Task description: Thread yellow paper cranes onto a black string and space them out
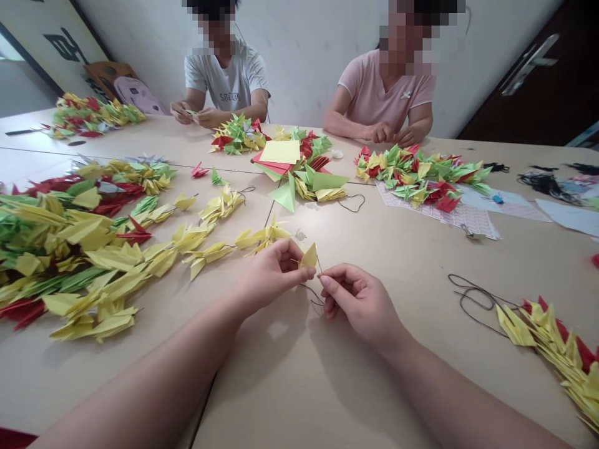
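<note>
My left hand (pixel 275 269) pinches a small yellow folded paper piece (pixel 309 256) between thumb and fingers, just above the beige table (pixel 384 249). My right hand (pixel 358 300) is closed beside it, fingertips pinched on a thin dark thread (pixel 314 294) that loops down between the two hands. A string of yellow paper cranes (pixel 219 246) runs from just left of my left hand toward the big pile at the left.
Heaps of yellow, green and red paper cranes (pixel 70 243) cover the left side. More piles (pixel 421 174) and flat paper sheets (pixel 281 152) lie mid-table. A crane string (pixel 556 349) with black cord (pixel 472 299) lies right. Two people sit opposite, folding.
</note>
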Action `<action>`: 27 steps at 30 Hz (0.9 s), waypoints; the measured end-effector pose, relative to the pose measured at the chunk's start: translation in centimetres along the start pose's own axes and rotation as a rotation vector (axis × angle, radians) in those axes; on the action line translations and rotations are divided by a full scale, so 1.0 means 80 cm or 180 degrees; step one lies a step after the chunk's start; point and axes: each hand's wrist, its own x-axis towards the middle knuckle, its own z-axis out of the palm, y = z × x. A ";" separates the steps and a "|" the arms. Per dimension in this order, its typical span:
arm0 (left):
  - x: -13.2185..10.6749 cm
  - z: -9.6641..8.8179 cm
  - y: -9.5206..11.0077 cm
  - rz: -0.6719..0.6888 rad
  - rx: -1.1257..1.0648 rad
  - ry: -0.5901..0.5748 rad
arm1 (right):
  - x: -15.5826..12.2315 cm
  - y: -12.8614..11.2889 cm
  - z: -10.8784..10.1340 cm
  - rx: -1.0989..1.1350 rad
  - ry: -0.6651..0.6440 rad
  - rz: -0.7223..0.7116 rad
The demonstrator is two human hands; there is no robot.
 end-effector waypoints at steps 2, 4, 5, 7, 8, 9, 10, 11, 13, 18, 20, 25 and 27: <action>-0.001 0.000 0.000 -0.0053 -0.0058 -0.0093 | 0.000 0.000 -0.001 -0.0008 -0.0011 0.0006; -0.001 0.000 0.000 -0.0096 -0.0137 -0.0186 | 0.000 0.000 -0.001 -0.0029 -0.0005 0.0012; -0.001 0.000 0.000 -0.0102 -0.0171 -0.0214 | 0.000 -0.001 -0.001 -0.0037 -0.0001 0.0022; -0.001 0.000 -0.001 -0.0113 -0.0217 -0.0234 | 0.000 -0.002 -0.001 -0.0033 0.0002 0.0048; 0.000 0.000 -0.001 -0.0121 -0.0234 -0.0241 | 0.000 -0.002 0.000 -0.0027 -0.0003 0.0063; 0.000 -0.001 -0.002 -0.0125 -0.0255 -0.0255 | 0.000 -0.002 0.000 -0.0018 -0.0010 0.0070; 0.000 -0.001 -0.002 -0.0122 -0.0276 -0.0276 | 0.001 -0.002 0.000 -0.0005 -0.0022 0.0075; 0.000 -0.001 -0.003 -0.0114 -0.0291 -0.0297 | 0.001 -0.002 0.000 0.0005 -0.0035 0.0078; 0.000 -0.002 -0.004 -0.0095 -0.0296 -0.0315 | 0.001 0.000 0.000 0.0012 -0.0052 0.0091; 0.002 -0.003 -0.004 -0.0146 -0.0176 -0.0162 | 0.001 0.001 0.000 -0.0010 -0.0035 0.0120; 0.002 -0.004 -0.002 -0.0211 -0.0168 0.0003 | 0.001 0.000 -0.001 -0.0029 0.0013 0.0097; 0.005 -0.010 0.004 -0.0075 -0.0615 0.0297 | 0.000 0.000 -0.002 0.0038 0.0266 -0.0024; 0.007 -0.017 0.006 0.0159 -0.0844 0.0548 | 0.000 0.001 -0.003 0.0162 0.0369 -0.0103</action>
